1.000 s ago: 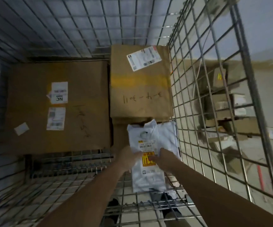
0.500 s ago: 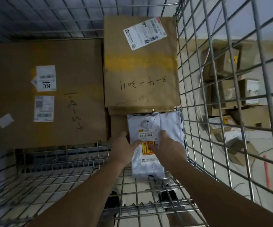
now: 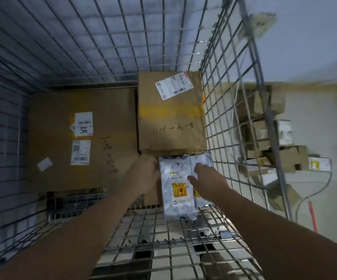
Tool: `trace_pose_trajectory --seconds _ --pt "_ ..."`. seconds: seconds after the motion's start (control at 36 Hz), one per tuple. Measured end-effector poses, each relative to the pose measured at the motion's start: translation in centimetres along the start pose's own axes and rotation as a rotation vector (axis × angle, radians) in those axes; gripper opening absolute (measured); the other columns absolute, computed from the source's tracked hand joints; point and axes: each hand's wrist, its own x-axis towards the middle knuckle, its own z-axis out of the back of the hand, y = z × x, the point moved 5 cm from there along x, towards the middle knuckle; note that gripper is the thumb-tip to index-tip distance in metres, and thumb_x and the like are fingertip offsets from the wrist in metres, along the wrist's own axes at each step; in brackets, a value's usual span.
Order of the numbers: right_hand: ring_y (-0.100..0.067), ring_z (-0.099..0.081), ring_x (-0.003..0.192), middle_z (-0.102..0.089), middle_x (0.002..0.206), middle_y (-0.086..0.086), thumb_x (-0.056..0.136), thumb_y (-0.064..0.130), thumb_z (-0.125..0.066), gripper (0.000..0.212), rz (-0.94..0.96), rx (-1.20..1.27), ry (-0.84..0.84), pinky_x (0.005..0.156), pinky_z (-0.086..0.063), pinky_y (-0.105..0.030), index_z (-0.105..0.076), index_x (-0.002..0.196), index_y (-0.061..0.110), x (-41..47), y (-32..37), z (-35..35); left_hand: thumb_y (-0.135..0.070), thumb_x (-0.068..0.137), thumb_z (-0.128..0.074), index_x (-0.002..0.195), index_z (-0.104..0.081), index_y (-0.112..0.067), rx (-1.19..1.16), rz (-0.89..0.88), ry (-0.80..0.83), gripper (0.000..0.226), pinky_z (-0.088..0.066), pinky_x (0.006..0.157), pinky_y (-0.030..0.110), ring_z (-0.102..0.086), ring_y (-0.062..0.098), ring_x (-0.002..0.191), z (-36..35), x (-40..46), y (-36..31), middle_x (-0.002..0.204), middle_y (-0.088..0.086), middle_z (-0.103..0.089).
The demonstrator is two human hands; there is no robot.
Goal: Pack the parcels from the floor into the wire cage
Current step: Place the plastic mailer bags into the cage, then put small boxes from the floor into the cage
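Silver-grey plastic wraps the parcel (image 3: 177, 186) that both hands are on; it lies flat on the wire cage (image 3: 220, 122) floor in the near right corner, its far end touching the tall cardboard box (image 3: 170, 126) and its right side just beside the cage's right wall. A second pale mailer seems to sit under or beside it on the right, but the right hand covers the join and I cannot tell which. The left hand (image 3: 146, 174) is at the parcel's left edge; its fingers are tucked out of sight behind the hand, so I cannot tell whether they are grasping the edge or only resting against it. The right hand (image 3: 208, 178) lies on top with its fingers (image 3: 199, 166) released and spread flat, thumb pointing left across the label. The print on that label is too blurred to read, apart from a yellow and red sticker. A wide flat box (image 3: 78, 138) fills the left of the cage. Outside the right wall, more boxes (image 3: 276, 146) on the floor are smeared by motion.

Compared with half a second ago, the right hand has opened and slid further up the parcel, the left hand has shifted to the upper left edge, and the view has pulled back so more of the cage's far wall shows.
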Motion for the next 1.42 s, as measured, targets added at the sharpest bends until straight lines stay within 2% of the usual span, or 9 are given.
trace_pose_trajectory --seconds 0.08,0.19,0.33,0.39,0.5,0.72,0.97,1.19,1.42 --pt "-0.030 -0.059 0.110 -0.061 0.120 -0.011 0.102 0.047 -0.048 0.044 0.089 0.049 -0.016 0.084 -0.050 -0.037 -0.053 0.128 0.012 -1.9 2.1 5.9 -0.028 0.100 -0.060 0.133 -0.059 -0.022 0.149 -0.071 -0.092 0.034 -0.047 0.096 0.034 -0.056 0.020 0.117 6.3 -3.2 -3.9 0.131 -0.002 -0.054" --pt "-0.030 -0.060 0.105 -0.057 0.119 -0.009 0.100 0.048 -0.050 0.042 0.165 0.056 -0.110 0.084 -0.052 -0.039 -0.055 0.125 0.015 -5.9 6.3 16.0 -0.037 0.098 -0.059 0.138 -0.055 -0.025 0.269 -0.131 -0.249 0.041 -0.043 0.102 0.033 -0.049 0.018 0.127 14.5 -8.8 -9.6 0.138 -0.005 -0.052" --pt "-0.029 -0.048 0.129 -0.051 0.142 -0.009 0.102 0.050 -0.047 0.054 0.322 -0.034 -0.273 0.103 -0.045 -0.040 -0.049 0.144 0.016 -14.9 11.0 29.6 -0.043 0.099 -0.056 0.153 -0.040 -0.021 0.383 -0.170 -0.329 0.061 -0.030 0.119 0.039 -0.030 0.024 0.148 23.6 -17.6 -16.9 0.160 0.001 -0.034" --pt "-0.028 -0.045 0.134 -0.048 0.148 -0.009 0.102 0.051 -0.046 0.058 0.375 -0.080 -0.301 0.106 -0.042 -0.041 -0.043 0.149 0.016 -18.9 12.2 34.1 -0.047 0.099 -0.054 0.157 -0.033 -0.023 0.444 -0.175 -0.357 0.067 -0.028 0.120 0.040 -0.029 0.023 0.148 26.9 -21.5 -19.7 0.162 0.000 -0.031" --pt "-0.028 -0.043 0.138 -0.044 0.153 -0.007 0.102 0.050 -0.047 0.062 0.450 -0.148 -0.373 0.109 -0.042 -0.044 -0.036 0.154 0.018 -26.6 13.6 41.3 -0.053 0.094 -0.053 0.149 -0.039 -0.024 0.533 -0.224 -0.444 0.063 -0.038 0.111 0.039 -0.043 0.021 0.135 32.7 -28.2 -25.1 0.146 -0.002 -0.046" --pt "-0.022 -0.024 0.152 -0.023 0.167 -0.002 0.102 0.056 -0.044 0.072 0.423 -0.264 -0.604 0.121 -0.024 -0.037 -0.020 0.161 0.023 -41.3 12.2 48.3 -0.062 0.093 -0.052 0.160 -0.027 -0.022 0.627 -0.408 -0.584 0.082 -0.031 0.117 0.041 -0.036 0.022 0.142 40.0 -38.5 -33.8 0.159 0.000 -0.036" --pt "-0.019 -0.020 0.153 -0.021 0.168 0.000 0.102 0.057 -0.043 0.072 0.199 -0.168 -0.780 0.122 -0.023 -0.037 -0.019 0.161 0.024 -55.4 4.0 48.1 -0.056 0.095 -0.054 0.157 -0.032 -0.024 0.732 -0.724 -0.609 0.073 -0.032 0.116 0.040 -0.036 0.022 0.143 38.6 -47.1 -44.5 0.161 -0.003 -0.035" --pt "-0.020 -0.022 0.152 -0.021 0.167 0.001 0.101 0.056 -0.045 0.072 -0.021 -0.097 -0.870 0.121 -0.028 -0.042 -0.018 0.161 0.026 -66.5 -6.1 45.4 -0.059 0.094 -0.054 0.158 -0.030 -0.025 0.822 -0.914 -0.544 0.076 -0.034 0.116 0.043 -0.035 0.024 0.144 29.6 -51.9 -54.0 0.162 -0.001 -0.034" --pt "-0.023 -0.030 0.149 -0.028 0.165 -0.001 0.100 0.050 -0.052 0.070 -0.140 -0.040 -0.907 0.120 -0.024 -0.038 -0.025 0.160 0.025 -74.2 -15.7 42.0 -0.059 0.092 -0.055 0.157 -0.033 -0.024 0.822 -1.012 -0.511 0.076 -0.034 0.113 0.043 -0.038 0.024 0.143 20.6 -54.7 -61.6 0.161 -0.001 -0.036"
